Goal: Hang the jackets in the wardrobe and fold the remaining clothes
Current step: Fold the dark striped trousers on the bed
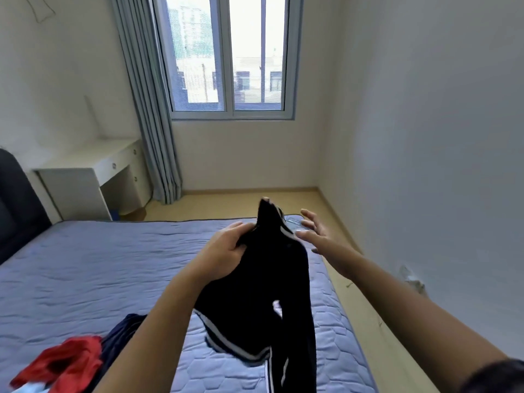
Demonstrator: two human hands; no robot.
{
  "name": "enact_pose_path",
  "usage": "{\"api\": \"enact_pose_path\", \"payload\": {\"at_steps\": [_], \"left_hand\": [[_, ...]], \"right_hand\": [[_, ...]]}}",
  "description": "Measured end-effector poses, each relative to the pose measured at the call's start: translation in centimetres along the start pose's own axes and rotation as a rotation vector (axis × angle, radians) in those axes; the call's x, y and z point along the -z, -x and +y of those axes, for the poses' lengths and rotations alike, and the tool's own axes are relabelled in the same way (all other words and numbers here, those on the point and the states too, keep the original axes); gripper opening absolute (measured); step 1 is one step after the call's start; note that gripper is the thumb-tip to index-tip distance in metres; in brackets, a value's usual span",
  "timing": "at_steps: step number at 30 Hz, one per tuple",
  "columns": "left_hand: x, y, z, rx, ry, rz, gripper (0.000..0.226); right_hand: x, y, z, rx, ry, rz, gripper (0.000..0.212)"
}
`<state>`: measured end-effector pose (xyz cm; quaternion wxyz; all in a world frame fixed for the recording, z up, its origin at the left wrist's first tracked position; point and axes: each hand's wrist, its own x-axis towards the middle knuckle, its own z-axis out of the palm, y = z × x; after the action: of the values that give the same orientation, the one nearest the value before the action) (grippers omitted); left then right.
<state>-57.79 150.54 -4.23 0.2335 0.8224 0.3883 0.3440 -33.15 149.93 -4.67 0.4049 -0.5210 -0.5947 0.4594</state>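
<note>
A black jacket [263,282] with white stripes along its hem and sleeve hangs in the air above the bed [99,268]. My left hand [224,251] grips it near the top, fingers curled into the fabric. My right hand [313,231] is just to the right of the jacket's collar, fingers spread and straight, holding nothing. The jacket's lower part drapes down onto the mattress.
A pile of clothes lies at the bed's near left: a red garment [62,364] and a dark navy one [124,333]. A white desk [93,171] stands at the left wall beside grey curtains [153,117] and a window [229,55]. Bare floor [351,273] runs along the bed's right side.
</note>
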Motion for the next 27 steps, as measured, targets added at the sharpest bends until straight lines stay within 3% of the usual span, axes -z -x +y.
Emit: {"api": "enact_pose_path", "payload": {"at_steps": [4,9,15,18,22,25,27], "left_hand": [[-0.5,0.2,0.2,-0.016,-0.276,-0.154,0.041],[-0.2,0.3,0.1,0.073,-0.3,-0.117,0.034],[-0.1,0.9,-1.1,0.168,-0.296,-0.106,0.026],[-0.7,1.7,-2.4,0.174,-0.24,-0.107,0.029],[-1.9,3.7,-4.0,0.088,-0.25,-0.177,0.03],[-2.9,4.2,-4.0,-0.023,-0.303,-0.268,0.025],[-3.0,4.1,-4.0,-0.058,-0.349,-0.324,0.025]], "right_hand": [[-1.0,-0.3,-0.6,0.152,0.082,-0.157,0.068],[-2.4,-0.2,0.2,0.094,0.113,-0.394,0.046],[-4.1,-0.5,1.2,0.144,0.226,-0.36,0.033],[-3.6,-1.1,1.3,0.238,0.333,-0.267,0.037],[-2.6,-1.1,0.9,0.261,0.591,-0.373,0.052],[-3.3,-0.8,1.5,0.184,0.96,-0.61,0.044],[-3.4,-0.3,2.1,0.164,1.083,-0.693,0.029]]}}
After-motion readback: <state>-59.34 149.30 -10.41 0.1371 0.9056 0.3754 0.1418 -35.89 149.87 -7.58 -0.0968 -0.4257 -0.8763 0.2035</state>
